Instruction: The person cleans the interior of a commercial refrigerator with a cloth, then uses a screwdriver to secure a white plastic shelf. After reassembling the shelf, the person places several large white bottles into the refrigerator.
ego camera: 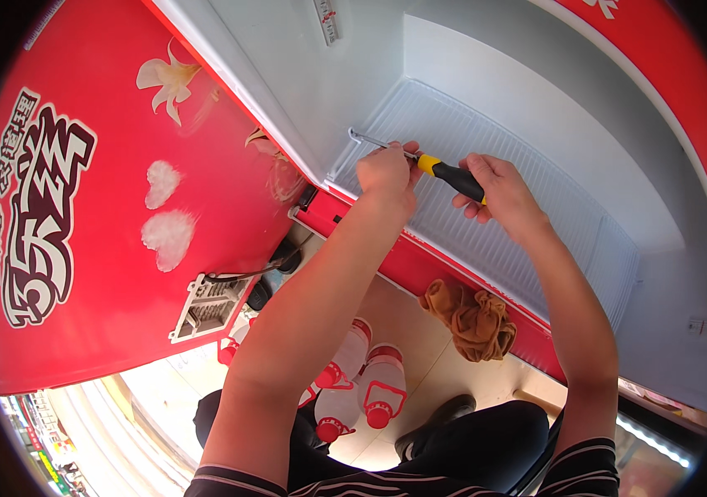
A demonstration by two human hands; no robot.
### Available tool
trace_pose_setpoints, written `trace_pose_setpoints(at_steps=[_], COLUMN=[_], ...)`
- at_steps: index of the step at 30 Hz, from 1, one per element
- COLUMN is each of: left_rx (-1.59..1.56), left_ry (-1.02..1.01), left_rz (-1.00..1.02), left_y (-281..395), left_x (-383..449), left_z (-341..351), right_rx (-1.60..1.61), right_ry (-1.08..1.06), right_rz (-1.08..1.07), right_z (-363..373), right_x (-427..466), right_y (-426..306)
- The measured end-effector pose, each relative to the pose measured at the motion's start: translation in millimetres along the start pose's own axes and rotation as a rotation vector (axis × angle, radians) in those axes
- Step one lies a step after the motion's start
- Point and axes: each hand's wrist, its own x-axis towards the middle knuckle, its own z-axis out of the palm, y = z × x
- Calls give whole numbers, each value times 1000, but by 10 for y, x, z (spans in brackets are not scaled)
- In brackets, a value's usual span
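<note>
A screwdriver point(455, 178) with a black and yellow handle lies across the opening of a red refrigerated cabinet, over a white ribbed shelf point(503, 180). My right hand point(503, 192) grips the handle. The fingers of my left hand point(386, 169) close around its metal shaft. Past that hand, the far end of the shaft reaches a small white hook-shaped piece point(353, 135) near the cabinet's inner side wall point(304, 81). Whether the tip touches that piece, I cannot tell.
A crumpled brown cloth point(478, 320) hangs over the red front edge point(415, 264). Several clear bottles with red caps point(381, 388) stand on the tiled floor between my legs. At left is the red outer panel point(105, 155), with a pale vent grille point(210, 307) at its lower corner.
</note>
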Motion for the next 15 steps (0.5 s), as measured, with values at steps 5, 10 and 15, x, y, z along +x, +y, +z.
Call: trace_pose_setpoints(at_steps=[5, 10, 15], left_rx=[75, 1, -91], left_ry=[-10, 38, 56], left_rz=[29, -15, -9], left_y=[28, 48, 32], left_x=[-17, -10, 52], left_z=[26, 77, 60], right_rx=[-467, -103, -94], right_ry=[357, 55, 183], right_rz=[-740, -261, -315], right_z=[129, -53, 37], right_x=[-66, -45, -170], right_y=[239, 109, 17])
